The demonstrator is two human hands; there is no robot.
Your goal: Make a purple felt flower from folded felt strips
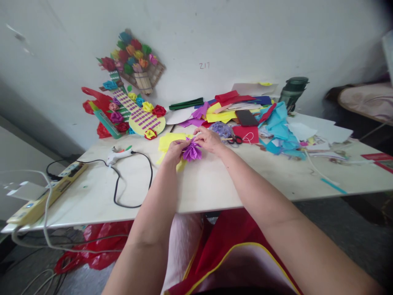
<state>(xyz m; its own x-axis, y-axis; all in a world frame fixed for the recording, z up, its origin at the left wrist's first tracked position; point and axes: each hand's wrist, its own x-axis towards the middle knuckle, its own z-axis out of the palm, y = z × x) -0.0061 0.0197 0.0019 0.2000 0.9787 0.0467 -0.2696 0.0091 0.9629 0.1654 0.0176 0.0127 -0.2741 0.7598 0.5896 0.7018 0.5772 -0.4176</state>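
Observation:
Between my two hands is a purple paper flower (pixel 192 151) with ruffled petals, held a little above the table. My left hand (pixel 177 150) is closed on its left side. The fingers of my right hand (pixel 209 140) pinch the flower at its upper right edge. Yellow crepe paper (pixel 167 141) lies under and behind my left hand. Just beyond my right hand sit a tangle of lilac yarn (pixel 221 129) and a pair of black-handled scissors (pixel 236 139). My fingertips partly hide the flower's centre.
A white glue gun (pixel 118 155) with a looping black cord lies left, near a yellow power strip (pixel 50 192). A guitar-shaped craft (pixel 144 119) with paper flowers leans at the back. Coloured paper (pixel 225 114), a phone (pixel 247 118) and a dark green bottle (pixel 293 93) stand or lie rearward right.

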